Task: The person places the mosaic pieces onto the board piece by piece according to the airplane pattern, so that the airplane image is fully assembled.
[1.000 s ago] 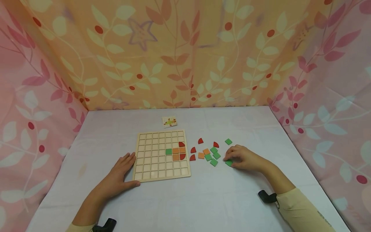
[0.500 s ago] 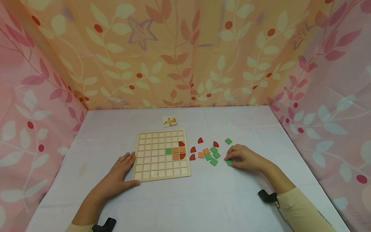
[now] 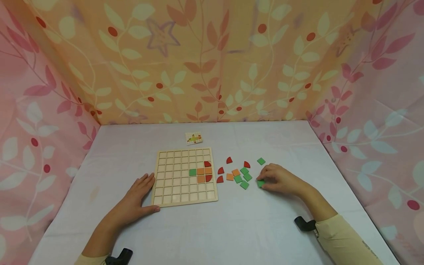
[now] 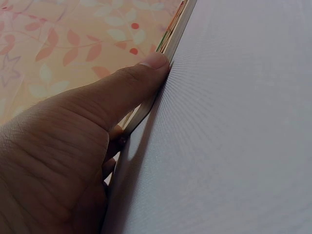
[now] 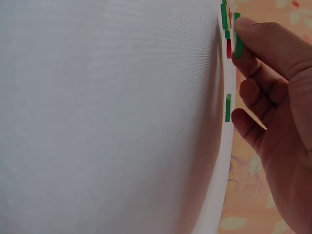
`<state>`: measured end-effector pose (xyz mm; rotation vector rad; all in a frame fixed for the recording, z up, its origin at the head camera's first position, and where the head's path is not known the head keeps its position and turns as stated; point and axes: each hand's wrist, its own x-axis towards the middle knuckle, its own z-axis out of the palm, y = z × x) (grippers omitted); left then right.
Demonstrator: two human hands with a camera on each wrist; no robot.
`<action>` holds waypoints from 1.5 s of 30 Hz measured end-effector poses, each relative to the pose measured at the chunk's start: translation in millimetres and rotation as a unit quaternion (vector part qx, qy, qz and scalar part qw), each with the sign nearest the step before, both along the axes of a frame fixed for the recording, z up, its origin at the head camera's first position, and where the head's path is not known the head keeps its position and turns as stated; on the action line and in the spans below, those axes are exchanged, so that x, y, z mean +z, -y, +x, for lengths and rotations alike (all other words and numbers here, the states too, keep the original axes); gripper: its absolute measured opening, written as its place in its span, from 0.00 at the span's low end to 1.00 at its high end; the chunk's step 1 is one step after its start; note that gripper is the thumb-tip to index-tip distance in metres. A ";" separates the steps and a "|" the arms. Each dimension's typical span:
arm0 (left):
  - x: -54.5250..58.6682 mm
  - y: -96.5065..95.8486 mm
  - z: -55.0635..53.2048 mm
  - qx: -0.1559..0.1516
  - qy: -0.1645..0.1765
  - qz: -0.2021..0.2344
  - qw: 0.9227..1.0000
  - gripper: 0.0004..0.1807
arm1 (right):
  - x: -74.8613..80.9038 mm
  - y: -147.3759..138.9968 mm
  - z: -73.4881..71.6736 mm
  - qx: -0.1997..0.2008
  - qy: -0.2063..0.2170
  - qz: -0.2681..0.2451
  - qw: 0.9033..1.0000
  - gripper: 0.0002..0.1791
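Observation:
A wooden grid board (image 3: 175, 191) lies on the white table, holding one green square tile (image 3: 193, 172), orange squares (image 3: 200, 179) and red quarter-circle pieces (image 3: 207, 164) toward its right side. My left hand (image 3: 134, 200) rests at the board's front left corner, fingers along the left edge and thumb on the front edge (image 4: 146, 114). To the right of the loose pieces, my right hand (image 3: 281, 180) pinches a green square tile (image 5: 238, 36) between thumb and fingers. In the right wrist view that tile stands just off the table.
Loose green tiles (image 3: 244, 185), orange tiles (image 3: 230, 177) and red quarter-circles (image 3: 229, 160) lie between the board and my right hand. Another green tile (image 3: 261, 161) sits farther back. A small pattern card (image 3: 193, 138) lies behind the board. Patterned curtains (image 3: 198, 73) surround the table.
My right hand has raised the green tile slightly from the table, shifting a little away from me. My left hand and the board stay in place.

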<state>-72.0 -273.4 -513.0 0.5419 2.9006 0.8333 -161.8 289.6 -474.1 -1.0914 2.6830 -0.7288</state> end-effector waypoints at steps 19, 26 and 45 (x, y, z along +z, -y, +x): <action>-1.6 1.0 -0.9 -0.003 -0.005 0.001 1.000 0.64 | 22.3 25.9 -4.5 -0.024 -0.048 -0.049 0.997 0.15; -2.3 0.6 -0.8 -0.002 -0.003 0.000 1.000 0.64 | 29.7 40.4 -6.1 -0.042 -0.047 -0.049 0.997 0.15; -2.7 1.9 -1.4 -0.004 -0.001 0.005 1.000 0.64 | 46.9 94.5 -9.8 -0.052 -0.063 -0.079 0.993 0.15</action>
